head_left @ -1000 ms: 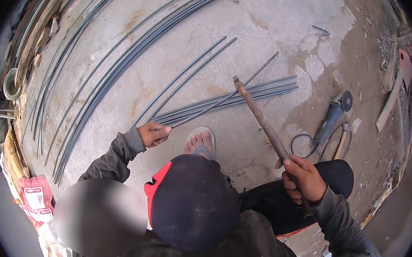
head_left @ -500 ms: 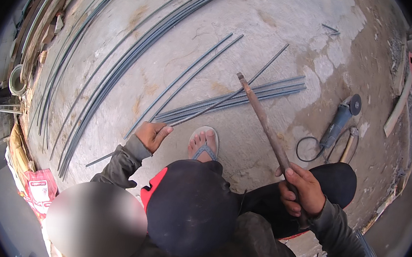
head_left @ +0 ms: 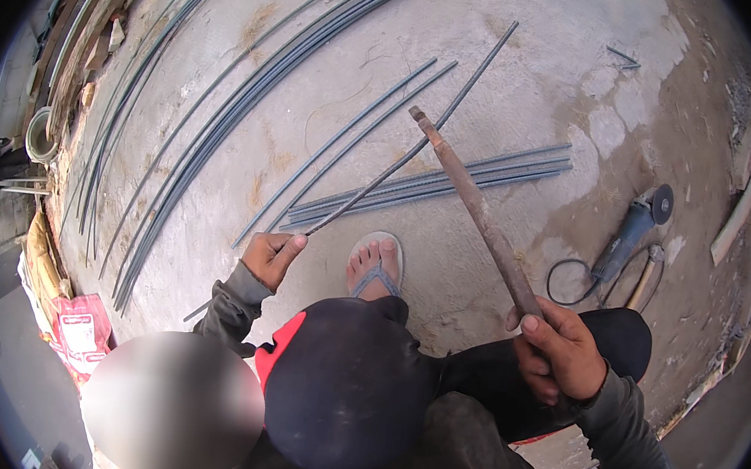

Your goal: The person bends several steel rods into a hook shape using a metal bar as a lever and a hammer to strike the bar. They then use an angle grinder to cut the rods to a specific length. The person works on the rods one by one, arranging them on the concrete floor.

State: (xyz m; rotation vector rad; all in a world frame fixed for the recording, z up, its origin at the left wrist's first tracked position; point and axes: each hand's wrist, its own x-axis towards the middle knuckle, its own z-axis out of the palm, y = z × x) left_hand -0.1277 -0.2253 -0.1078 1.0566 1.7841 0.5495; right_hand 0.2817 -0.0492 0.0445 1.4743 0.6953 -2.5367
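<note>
My left hand [head_left: 272, 259] is closed around a thin dark steel rod [head_left: 365, 195], which slants up and away to the right. The rod looks bent near the tip of a rusty metal bar [head_left: 477, 199]. My right hand [head_left: 562, 351] grips the lower end of this bar, its fingers wrapped round it. The bar's notched tip lies at or over the rod; I cannot tell whether the rod sits in the notch. A rod end [head_left: 197, 311] shows beside my left sleeve, perhaps of the same rod.
Short steel rods [head_left: 488, 175] lie bundled beyond my sandalled foot [head_left: 377, 266], with two more rods [head_left: 348, 134] alongside. Long rods [head_left: 225, 114] curve across the left. An angle grinder [head_left: 630, 230] with its cord lies right, near a wooden-handled tool [head_left: 644, 280]. A red-white sack [head_left: 84, 334] sits lower left.
The rod's far end has swung away and to the left, and the rod now looks bent. The bar's tip has shifted left and slightly away. Both hands keep their grip.
</note>
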